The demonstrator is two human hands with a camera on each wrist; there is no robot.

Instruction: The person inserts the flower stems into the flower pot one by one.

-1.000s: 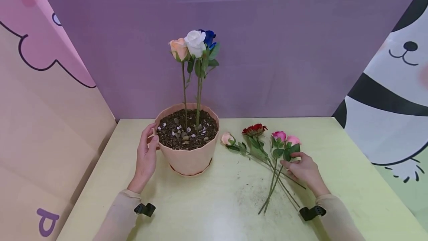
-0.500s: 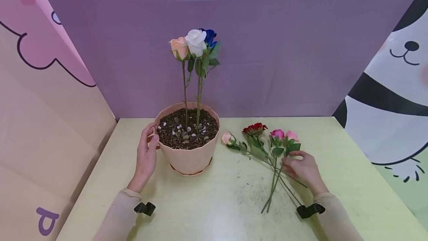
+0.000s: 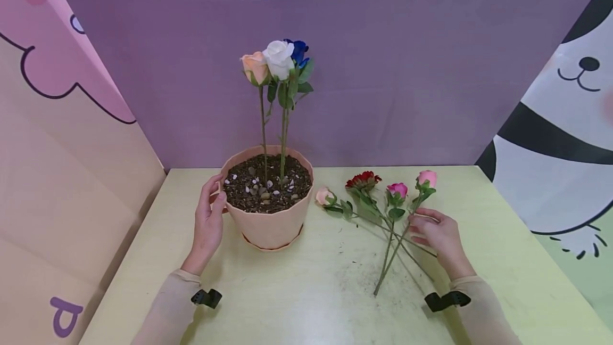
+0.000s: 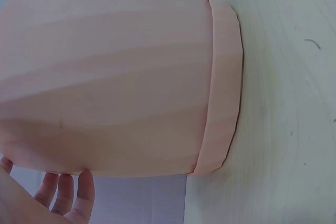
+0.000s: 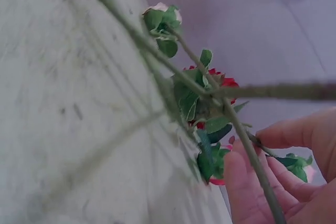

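My left hand [image 3: 208,222] rests against the left side of the pink flowerpot [image 3: 270,228]; its fingertips touch the pot's wall [image 4: 115,77] in the left wrist view. Dark soil [image 3: 244,196] with pebbles fills the pot. A peach rose [image 3: 255,68], a white rose [image 3: 279,60] and a blue rose [image 3: 299,51] stand upright in it. On the right, my right hand [image 3: 438,236] pinches the stem of a light pink rose [image 3: 426,179] between thumb and finger, just below its leaves. That stem crosses the stem of a magenta rose [image 3: 397,190] on the table.
A pale pink rose [image 3: 325,196] and a dark red flower [image 3: 364,180] lie right of the pot, stems crossing. Dirt specks dot the table [image 3: 306,302] in front of them. A purple backdrop [image 3: 407,68] rises behind the table.
My right hand has shifted the light pink rose up and away from the magenta one, so its head now stands apart. The left hand and pot have stayed in place.
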